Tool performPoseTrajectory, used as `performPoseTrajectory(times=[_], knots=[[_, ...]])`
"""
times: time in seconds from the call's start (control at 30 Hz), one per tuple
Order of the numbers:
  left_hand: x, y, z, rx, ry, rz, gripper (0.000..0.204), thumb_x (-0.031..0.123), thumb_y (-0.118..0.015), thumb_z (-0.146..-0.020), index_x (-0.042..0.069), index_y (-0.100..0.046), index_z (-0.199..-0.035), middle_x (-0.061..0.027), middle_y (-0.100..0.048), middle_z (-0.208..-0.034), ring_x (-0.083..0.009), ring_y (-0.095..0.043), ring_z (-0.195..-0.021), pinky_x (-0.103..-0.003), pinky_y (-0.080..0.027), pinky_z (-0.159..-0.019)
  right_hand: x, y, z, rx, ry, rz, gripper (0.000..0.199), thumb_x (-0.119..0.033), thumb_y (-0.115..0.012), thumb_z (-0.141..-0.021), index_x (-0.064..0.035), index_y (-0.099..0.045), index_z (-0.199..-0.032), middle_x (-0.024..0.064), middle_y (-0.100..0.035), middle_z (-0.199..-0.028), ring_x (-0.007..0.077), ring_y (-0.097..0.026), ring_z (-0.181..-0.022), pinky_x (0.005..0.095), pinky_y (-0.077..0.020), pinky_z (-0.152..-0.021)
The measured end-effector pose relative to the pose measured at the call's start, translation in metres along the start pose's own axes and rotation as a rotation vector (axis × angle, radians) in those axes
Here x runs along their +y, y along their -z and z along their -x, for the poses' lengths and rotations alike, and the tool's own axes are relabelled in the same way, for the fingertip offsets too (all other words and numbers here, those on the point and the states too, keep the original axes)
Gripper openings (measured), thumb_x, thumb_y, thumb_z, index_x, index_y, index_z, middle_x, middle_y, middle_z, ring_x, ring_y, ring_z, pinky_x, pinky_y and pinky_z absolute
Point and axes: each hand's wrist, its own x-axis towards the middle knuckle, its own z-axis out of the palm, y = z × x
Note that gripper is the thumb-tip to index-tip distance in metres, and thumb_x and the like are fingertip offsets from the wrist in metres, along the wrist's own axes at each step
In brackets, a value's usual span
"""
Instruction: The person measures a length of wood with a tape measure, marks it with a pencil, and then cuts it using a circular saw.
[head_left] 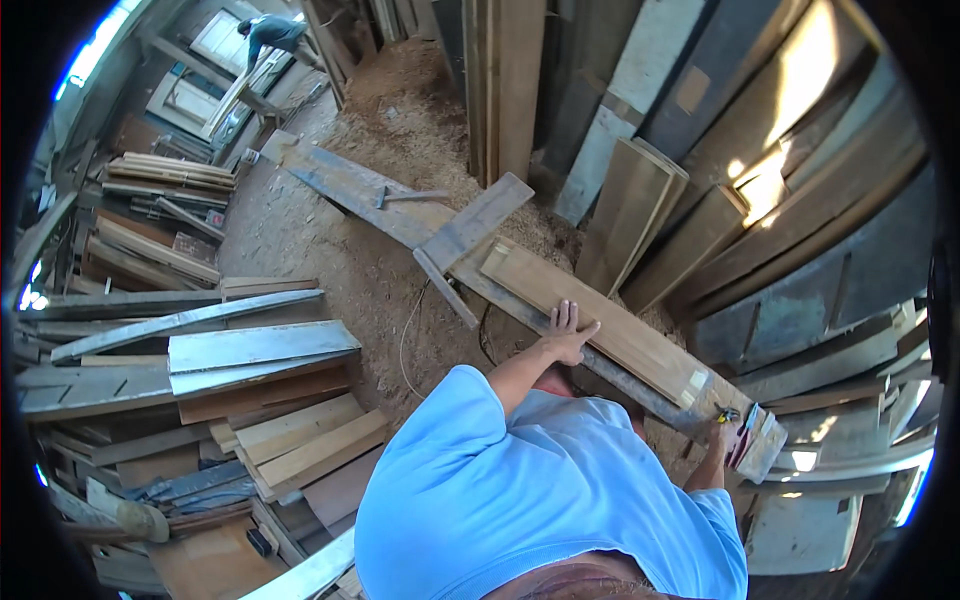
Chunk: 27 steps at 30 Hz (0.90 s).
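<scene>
My left hand [570, 335] rests on a long flat wooden board [600, 312], its fingers spread. The board lies lengthwise on a narrow workbench [350, 180] and shows pale patches at both ends. Beyond the board's right end, my right hand [724, 434] is closed around a small yellow-and-black thing [728, 414], too small to name. Close beside that hand are some thin red and dark items [744, 440] and a whitish block [764, 446] at the bench's end. Two crossed wooden pieces [478, 222] sit past the board's left end.
Farther along the bench lies a small tool [405, 195] with a dark crosspiece. Stacked planks [265, 350] fill the left side. Tall boards [505, 90] lean at the back and right. A cord [405, 335] trails over the dusty floor. Another person [275, 35] bends over work far left.
</scene>
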Motion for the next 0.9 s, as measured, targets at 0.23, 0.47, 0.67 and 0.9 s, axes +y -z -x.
performPoseTrajectory(times=[0.23,0.47,0.67,0.9], knots=[[-0.036,-0.007,-0.004,0.110,-0.132,0.097,0.074,0.041,-0.073,-0.090,0.020,-0.050,-0.157,-0.0331,-0.020,-0.168,-0.0489,-0.017,-0.157,-0.056,-0.019,-0.128,-0.055,0.040,0.020,-0.588,-0.207,-1.391,0.037,-0.042,-0.077,-0.090,-0.0152,-0.065,-0.112,0.0068,-0.065,-0.099,0.0215,-0.061,-0.078,0.0398,-0.0517,-0.072],[-0.029,-0.009,-0.035,-0.037,-0.165,1.328,0.037,0.040,-0.068,-0.099,0.008,-0.071,-0.118,-0.0105,-0.077,-0.098,-0.0199,-0.072,-0.083,-0.037,-0.059,-0.073,-0.209,0.113,0.145,-1.334,0.028,-1.798,0.064,-0.071,-0.055,-0.098,-0.0196,-0.064,-0.135,0.0140,-0.071,-0.113,0.0327,-0.069,-0.102,0.0531,-0.0582,-0.089],[-0.012,0.007,-0.015,-0.314,-0.111,1.650,0.029,0.038,-0.067,-0.102,0.010,-0.065,-0.111,-0.0038,-0.070,-0.095,-0.0126,-0.066,-0.081,-0.033,-0.056,-0.069,-0.285,0.062,0.178,-1.444,0.030,-1.229,0.052,-0.062,-0.052,-0.104,-0.0148,-0.065,-0.120,0.0138,-0.071,-0.098,0.0310,-0.070,-0.079,0.0434,-0.0575,-0.063],[-0.053,-0.014,0.001,-0.323,-0.075,1.517,0.021,0.024,-0.061,-0.102,0.006,-0.071,-0.109,0.0009,-0.070,-0.090,-0.0100,-0.064,-0.077,-0.031,-0.055,-0.069,-0.330,0.043,0.225,-1.286,0.404,-0.449,0.059,-0.038,-0.067,-0.098,-0.0114,-0.046,-0.147,0.0044,-0.063,-0.115,0.0178,-0.063,-0.095,0.0371,-0.0575,-0.064]])
